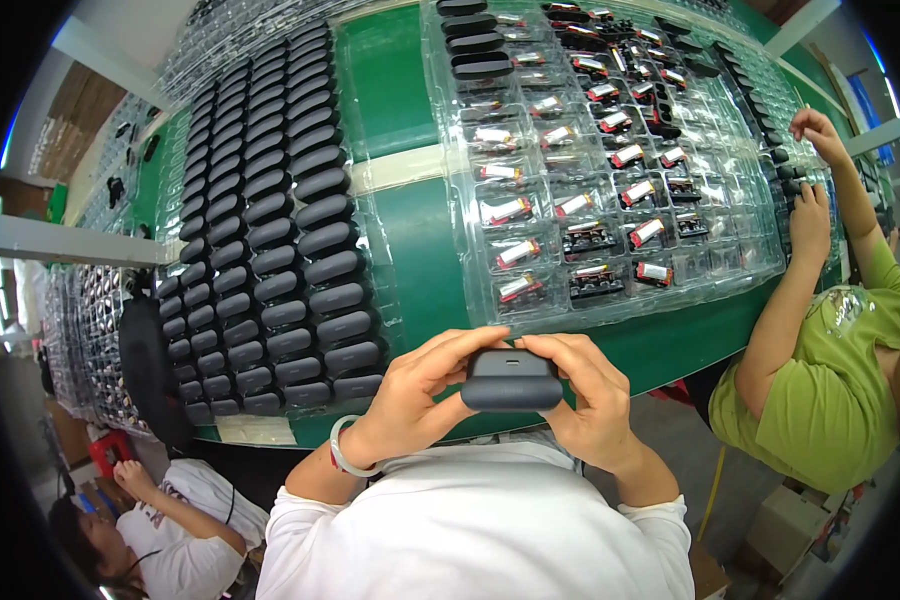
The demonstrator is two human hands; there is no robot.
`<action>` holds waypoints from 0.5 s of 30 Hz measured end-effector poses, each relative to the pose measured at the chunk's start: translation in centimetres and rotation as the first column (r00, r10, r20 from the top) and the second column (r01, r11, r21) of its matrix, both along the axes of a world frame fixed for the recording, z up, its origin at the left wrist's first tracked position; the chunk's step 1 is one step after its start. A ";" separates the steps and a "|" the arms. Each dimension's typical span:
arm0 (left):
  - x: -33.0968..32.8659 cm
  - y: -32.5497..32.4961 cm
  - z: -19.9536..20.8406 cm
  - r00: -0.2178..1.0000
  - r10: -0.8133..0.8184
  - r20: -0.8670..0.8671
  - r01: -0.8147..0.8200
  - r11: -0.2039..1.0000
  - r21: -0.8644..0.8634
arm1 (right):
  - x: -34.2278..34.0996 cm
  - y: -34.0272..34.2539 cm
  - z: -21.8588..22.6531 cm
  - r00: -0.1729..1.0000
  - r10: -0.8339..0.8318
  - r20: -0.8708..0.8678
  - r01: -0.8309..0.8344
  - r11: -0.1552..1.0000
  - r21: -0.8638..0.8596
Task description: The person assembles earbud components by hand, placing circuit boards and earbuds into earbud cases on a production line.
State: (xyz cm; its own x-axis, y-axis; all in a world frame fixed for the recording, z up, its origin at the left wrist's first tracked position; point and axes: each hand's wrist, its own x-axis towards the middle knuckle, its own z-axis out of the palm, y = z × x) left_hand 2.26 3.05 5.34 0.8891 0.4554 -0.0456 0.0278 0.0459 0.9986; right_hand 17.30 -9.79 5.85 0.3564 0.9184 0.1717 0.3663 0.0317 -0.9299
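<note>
Close in front of my chest, a black earbud charging case (512, 380) is held level between both hands. A small port slot shows in its upper face, and a seam divides it from the rounded lower half. My left hand (415, 395) grips the case's left end with thumb and fingers, a pale bangle on the wrist. At the other end, my right hand (588, 395) is closed round it in the same way. The fingertips meet the far edge of the case. Its underside is hidden.
On the left, clear trays carry rows of closed black cases (315, 215). A clear tray (490, 285) ahead holds silver-and-red batteries (510, 210) and black inner parts (590, 240). The green table (420, 240) shows between them. Co-workers in green (820, 400) and white (185, 525) sit either side.
</note>
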 end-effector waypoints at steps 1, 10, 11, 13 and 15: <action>-0.1 -0.1 0.2 1.000 0.007 -0.005 -0.007 1.000 -0.001 | -0.1 0.0 0.1 0.997 0.004 0.074 -0.008 0.999 0.051; 0.0 -1.0 -2.3 0.974 0.111 0.199 -0.218 0.712 0.667 | -1.4 0.7 -3.5 0.976 -0.120 0.184 0.086 0.979 0.184; -0.3 -1.6 -2.7 0.971 0.147 0.187 -0.235 0.715 0.659 | -1.8 0.7 -3.9 0.978 -0.112 0.177 0.080 0.980 0.180; -0.3 -1.6 -2.9 0.970 0.149 0.192 -0.240 0.711 0.661 | -2.4 0.6 -4.2 0.972 -0.173 0.162 0.135 0.966 0.221; -0.2 -1.3 -3.0 0.969 0.148 0.199 -0.244 0.710 0.661 | -2.1 0.5 -4.1 0.972 -0.169 0.163 0.134 0.969 0.208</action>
State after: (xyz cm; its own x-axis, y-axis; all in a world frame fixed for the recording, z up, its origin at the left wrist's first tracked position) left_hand 2.03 1.73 2.33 0.7522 0.4861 0.4449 -0.0277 -0.6512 0.7584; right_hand 15.18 -9.28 1.71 0.4360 0.7985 0.4150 0.5397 0.1370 -0.8306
